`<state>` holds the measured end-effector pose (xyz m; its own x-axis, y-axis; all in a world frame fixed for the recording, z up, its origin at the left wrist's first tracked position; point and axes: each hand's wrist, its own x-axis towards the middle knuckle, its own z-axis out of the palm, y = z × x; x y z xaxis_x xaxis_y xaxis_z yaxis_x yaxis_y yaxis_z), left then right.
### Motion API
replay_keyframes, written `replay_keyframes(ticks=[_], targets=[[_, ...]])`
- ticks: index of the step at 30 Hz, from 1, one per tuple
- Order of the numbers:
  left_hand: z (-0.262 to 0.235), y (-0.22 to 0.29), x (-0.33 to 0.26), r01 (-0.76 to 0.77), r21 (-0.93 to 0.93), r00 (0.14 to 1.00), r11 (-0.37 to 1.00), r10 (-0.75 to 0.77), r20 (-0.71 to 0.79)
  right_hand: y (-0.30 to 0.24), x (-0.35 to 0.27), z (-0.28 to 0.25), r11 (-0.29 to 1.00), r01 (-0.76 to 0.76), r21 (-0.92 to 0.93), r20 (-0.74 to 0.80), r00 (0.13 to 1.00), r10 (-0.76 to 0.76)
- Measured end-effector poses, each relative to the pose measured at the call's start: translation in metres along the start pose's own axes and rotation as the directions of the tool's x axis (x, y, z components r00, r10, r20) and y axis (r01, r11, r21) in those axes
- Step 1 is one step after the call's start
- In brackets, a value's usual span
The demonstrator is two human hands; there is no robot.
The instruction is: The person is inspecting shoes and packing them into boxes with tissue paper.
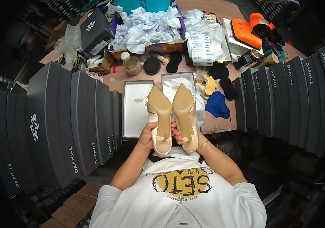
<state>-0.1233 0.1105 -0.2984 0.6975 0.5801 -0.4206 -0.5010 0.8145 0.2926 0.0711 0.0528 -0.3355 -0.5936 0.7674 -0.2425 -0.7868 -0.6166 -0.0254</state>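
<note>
My left hand is wrapped round a beige pointed-toe heeled shoe. A matching beige shoe is gripped by my right hand, whose fingers show between the two shoes. Both shoes are held side by side, soles up, toes pointing away from me and heels near my chest. Under and beyond them lie a shallow box lid with a white inside, at left, and an open shoe box with white tissue paper, at right. The shoes partly cover both.
Dark grey shoe boxes stand in rows at left and right. Behind are a glass bottle, a round black tin, a purple-edged carton of crumpled tissue, barcode labels and an orange device. A blue cloth lies right.
</note>
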Motion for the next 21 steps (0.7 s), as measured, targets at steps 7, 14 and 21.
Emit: replay_keyframes(ticks=[7,14,21], targets=[[-0.063,0.069,0.001,0.166,0.986,0.839,-0.005,0.527,-0.138,-0.072,-0.094,0.016,0.667,0.133,-0.733,-0.286,0.829,-0.480],[-0.005,0.016,0.039,-0.081,0.903,0.845,-0.421,0.452,0.286,-0.121,-0.109,-0.089,-0.307,-0.601,-0.738,0.076,0.378,-0.923],[0.011,-0.067,0.060,-0.509,0.699,0.842,-0.502,-0.122,0.526,-0.124,0.010,0.009,-0.324,-0.153,-0.933,0.160,0.632,-0.758]])
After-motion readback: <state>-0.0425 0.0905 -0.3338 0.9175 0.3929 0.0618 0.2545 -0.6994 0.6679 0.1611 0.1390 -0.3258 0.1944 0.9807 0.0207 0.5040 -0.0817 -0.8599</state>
